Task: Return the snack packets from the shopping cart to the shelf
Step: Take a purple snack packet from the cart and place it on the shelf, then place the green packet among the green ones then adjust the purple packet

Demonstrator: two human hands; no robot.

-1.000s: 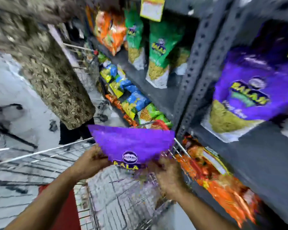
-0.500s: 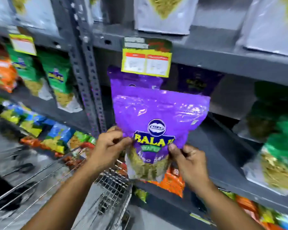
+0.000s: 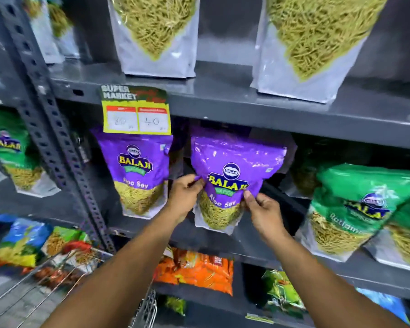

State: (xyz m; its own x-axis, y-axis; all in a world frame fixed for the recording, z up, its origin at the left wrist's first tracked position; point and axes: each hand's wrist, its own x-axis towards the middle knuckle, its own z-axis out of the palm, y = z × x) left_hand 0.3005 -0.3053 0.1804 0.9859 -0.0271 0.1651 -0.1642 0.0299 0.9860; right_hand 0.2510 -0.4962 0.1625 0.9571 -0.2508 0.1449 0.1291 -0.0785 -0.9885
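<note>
Both my hands hold a purple Balaji Aloo Sev packet [image 3: 234, 166] upright inside the middle bay of the grey shelf [image 3: 223, 235]. My left hand [image 3: 184, 197] pinches its left edge and my right hand [image 3: 265, 214] grips its lower right side. The packet's bottom is at the shelf board; I cannot tell whether it rests on it. A second purple packet [image 3: 137, 171] of the same kind stands to its left under a yellow price tag [image 3: 136, 117]. The wire shopping cart [image 3: 64, 278] shows at the lower left.
Green Balaji packets [image 3: 355, 207] stand to the right and another [image 3: 10, 150] in the left bay. Large clear packets of yellow sev [image 3: 156, 36] fill the shelf above. Orange packets [image 3: 199, 271] lie on the lower shelf. A perforated steel upright [image 3: 55, 136] separates the bays.
The purple packet has gone from above the cart up and into the shelf bay, to the right of the matching packet. My view has turned from the aisle to face the shelf.
</note>
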